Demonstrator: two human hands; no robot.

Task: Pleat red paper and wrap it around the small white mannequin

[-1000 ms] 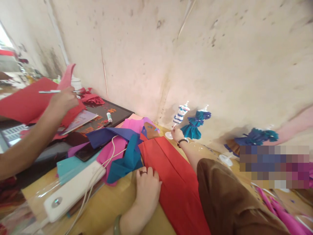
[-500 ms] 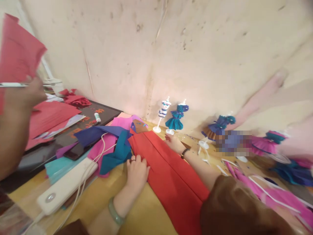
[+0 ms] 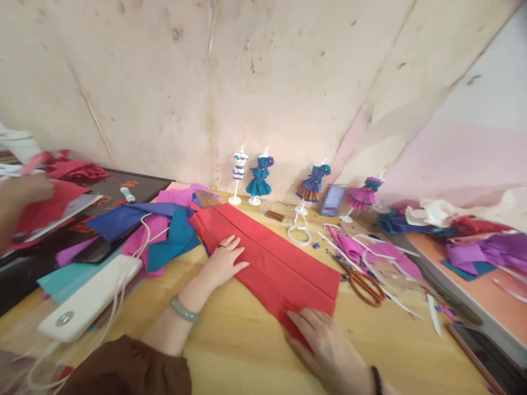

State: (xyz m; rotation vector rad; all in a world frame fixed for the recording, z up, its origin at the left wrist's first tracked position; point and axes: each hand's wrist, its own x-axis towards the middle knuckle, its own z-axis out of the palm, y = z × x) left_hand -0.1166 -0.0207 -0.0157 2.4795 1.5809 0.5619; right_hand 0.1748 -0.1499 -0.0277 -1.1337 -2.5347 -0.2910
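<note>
Red sheet point(image 3: 280, 249) lies across a yellowish tabletop point(image 3: 234, 340) beside a spotted wall point(image 3: 164, 71).

A loose, dark brown sleeve point(image 3: 127, 365) with soft folds and a wide, uneven hem covers part of the left forearm point(image 3: 161, 332), leaving the rest bare. Nearer the left hand point(image 3: 220, 263) sits a smooth, rounded bangle point(image 3: 184, 310) in muted grey-green, and one finger wears a slim dark ring point(image 3: 222, 246). The right hand point(image 3: 323, 340) is ringless to view, its wrist circled by a dark bracelet point(image 3: 376, 380) with a bumpy, bead-like outline.
</note>
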